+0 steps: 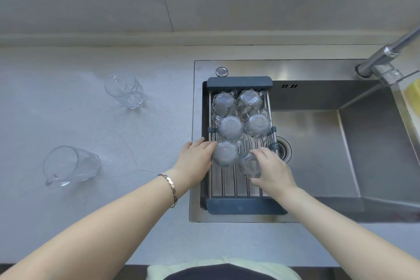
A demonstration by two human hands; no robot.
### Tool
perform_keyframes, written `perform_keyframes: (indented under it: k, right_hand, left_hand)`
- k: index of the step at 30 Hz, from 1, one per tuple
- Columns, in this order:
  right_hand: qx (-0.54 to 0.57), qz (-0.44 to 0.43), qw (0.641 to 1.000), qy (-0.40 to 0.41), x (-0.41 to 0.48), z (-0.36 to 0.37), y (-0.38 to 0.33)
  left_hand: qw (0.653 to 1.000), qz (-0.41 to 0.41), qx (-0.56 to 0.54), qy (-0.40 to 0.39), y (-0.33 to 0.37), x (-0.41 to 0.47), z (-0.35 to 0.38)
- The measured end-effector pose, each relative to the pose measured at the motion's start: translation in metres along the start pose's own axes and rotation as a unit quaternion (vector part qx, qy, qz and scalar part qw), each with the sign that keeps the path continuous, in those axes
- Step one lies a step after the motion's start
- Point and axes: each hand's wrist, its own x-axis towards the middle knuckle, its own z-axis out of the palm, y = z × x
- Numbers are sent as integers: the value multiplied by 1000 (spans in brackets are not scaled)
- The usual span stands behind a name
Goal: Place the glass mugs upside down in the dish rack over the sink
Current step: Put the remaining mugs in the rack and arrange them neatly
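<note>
A dark-framed dish rack [239, 81] with metal bars spans the left end of the sink. Several glass mugs stand upside down in it, in two columns. My left hand [195, 154] grips the nearest left mug [225, 154], bottom up on the bars. My right hand [271, 169] holds another mug [250, 165] beside it, also bottom up. Two more glass mugs stand upright on the counter to the left, one farther back [126, 90] and one nearer [70, 165].
The steel sink [318, 143] lies right of the rack, with a drain [284, 148] and a faucet [386, 57] at the back right. A raised ledge behind carries pots, a bowl and small items. Grey counter [91, 125] spreads left.
</note>
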Motion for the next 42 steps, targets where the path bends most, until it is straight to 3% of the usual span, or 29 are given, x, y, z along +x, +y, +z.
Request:
perform_keyframes:
  k: [11,15,18,22,24,27,30,34,40,42]
  right_hand:
    - [-47,15,999,-21,4,-12,-4]
    - [-108,-20,994,-17,4,-29,-40]
    - [-87,-88,991,-58,9,-32,-89]
    - [-9,-141,985,-100,30,-19,-166]
    - [28,-148,984,-98,46,-9,-199]
    - [74,-128,986,-76,76,2,-249]
    - [167,-68,983,-20,116,9,-283]
    - [328,54,937,107,166,17,-300]
    - [422,67,899,98,185,29,-298]
    - [419,60,901,98,179,25,-293]
  left_hand:
    - [995,-25,-63,71,-29,-58,-9]
    - [976,-60,-93,190,-58,-89,-20]
    - [948,-158,-90,260,-100,-113,-36]
    - [922,-333,-77,182,-161,-138,-56]
    - [916,-372,-84,122,-180,-142,-61]
    - [920,-363,-127,72,-204,-146,-59]
    - [927,-331,-159,70,-216,-145,-56]
    - [936,-308,-153,77,-225,-142,-53]
    - [934,-294,-174,101,-226,-143,-50]
    - [932,-294,-179,111,-225,-143,-48]
